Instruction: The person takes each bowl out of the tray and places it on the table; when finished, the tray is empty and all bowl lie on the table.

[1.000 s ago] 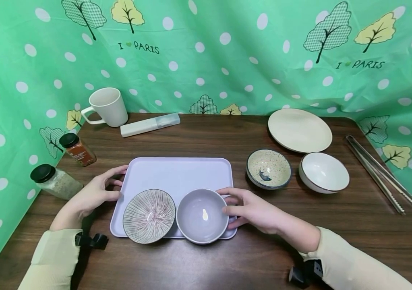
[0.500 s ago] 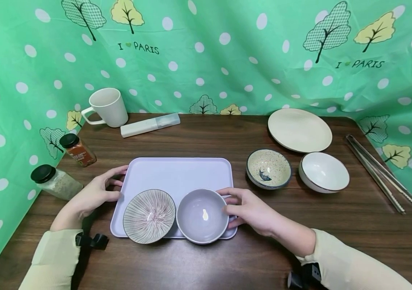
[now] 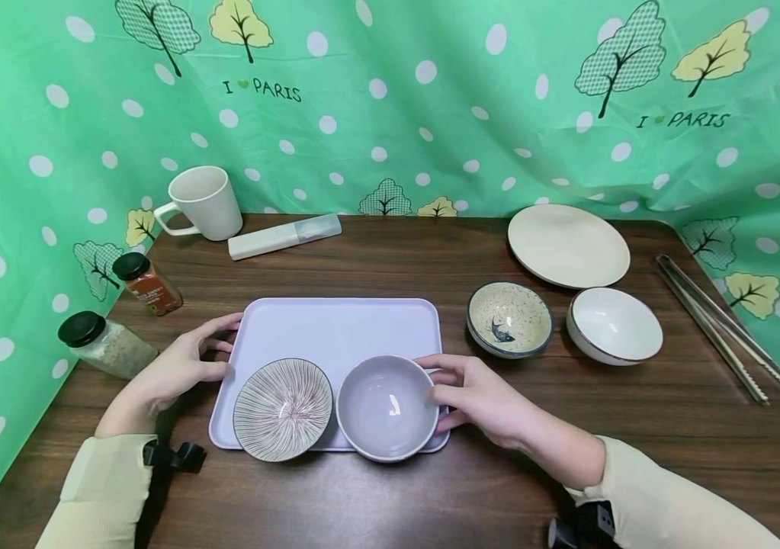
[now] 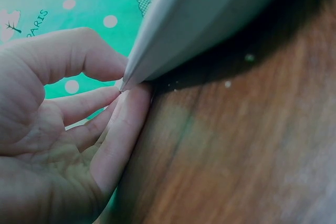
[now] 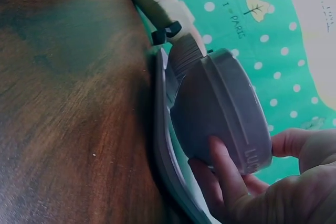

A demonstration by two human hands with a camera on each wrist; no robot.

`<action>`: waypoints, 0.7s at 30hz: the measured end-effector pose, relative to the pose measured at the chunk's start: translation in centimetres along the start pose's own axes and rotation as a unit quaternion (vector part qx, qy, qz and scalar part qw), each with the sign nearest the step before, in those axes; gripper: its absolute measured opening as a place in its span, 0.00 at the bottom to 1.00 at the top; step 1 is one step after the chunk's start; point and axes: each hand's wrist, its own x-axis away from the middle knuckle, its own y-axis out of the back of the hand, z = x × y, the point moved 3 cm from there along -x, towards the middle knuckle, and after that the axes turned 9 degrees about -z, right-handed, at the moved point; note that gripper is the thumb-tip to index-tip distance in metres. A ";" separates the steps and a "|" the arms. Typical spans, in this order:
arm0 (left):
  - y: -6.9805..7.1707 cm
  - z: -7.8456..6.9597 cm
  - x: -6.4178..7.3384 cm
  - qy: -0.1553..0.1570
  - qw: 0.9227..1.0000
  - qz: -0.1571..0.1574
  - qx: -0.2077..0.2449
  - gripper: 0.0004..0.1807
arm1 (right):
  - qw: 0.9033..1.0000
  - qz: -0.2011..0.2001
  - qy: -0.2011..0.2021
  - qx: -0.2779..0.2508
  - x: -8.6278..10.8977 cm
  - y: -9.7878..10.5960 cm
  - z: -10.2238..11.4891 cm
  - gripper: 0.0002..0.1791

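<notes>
In the head view, a pale lavender tray (image 3: pixel 341 328) lies on the dark wooden table. My left hand (image 3: pixel 173 366) pinches its left edge; the left wrist view has thumb and fingers meeting at the tray rim (image 4: pixel 142 61). At the tray's near right stands a plain grey bowl (image 3: pixel 386 412). My right hand (image 3: pixel 482 400) grips that bowl by its right side, thumb at the rim and fingers spread against the outer wall, as the right wrist view shows on the bowl's side (image 5: pixel 210 108). Beside it on the tray sits a bowl with fine dark stripes (image 3: pixel 283 412).
Right of the tray stand a speckled bowl (image 3: pixel 509 316) and a white bowl (image 3: pixel 614 326), with a cream plate (image 3: pixel 568 245) behind. Metal tongs (image 3: pixel 712 328) lie far right. A white mug (image 3: pixel 207 202), a long white case (image 3: pixel 283 236) and two spice jars (image 3: pixel 149 286) are at left.
The grey bowl has shifted slightly right, away from the striped bowl, with the right hand on it. The left hand and tray have stayed put.
</notes>
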 end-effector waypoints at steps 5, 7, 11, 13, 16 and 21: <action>0.0 0.0 0.0 0.001 1.000 0.000 0.001 0.45 | 1.000 -0.001 0.006 -0.006 0.5 0.4 0.5 0.32; 0.0 0.0 0.0 0.000 1.000 0.001 0.001 0.45 | 1.000 0.000 0.008 -0.010 0.7 0.6 0.6 0.33; 0.1 -0.1 0.0 -0.002 1.000 0.000 -0.001 0.45 | 1.000 0.000 0.011 -0.015 1.3 1.1 1.0 0.33; 0.1 -0.1 0.0 -0.004 1.000 0.001 -0.001 0.45 | 1.000 0.002 0.013 -0.016 1.6 1.4 1.1 0.32; 0.1 -0.1 -0.1 -0.004 1.000 0.003 -0.001 0.45 | 1.000 0.007 0.017 -0.022 2.1 1.9 1.3 0.32; 0.0 -0.1 0.0 -0.004 1.000 0.004 -0.001 0.45 | 0.999 0.012 0.020 -0.040 2.9 3.1 1.6 0.32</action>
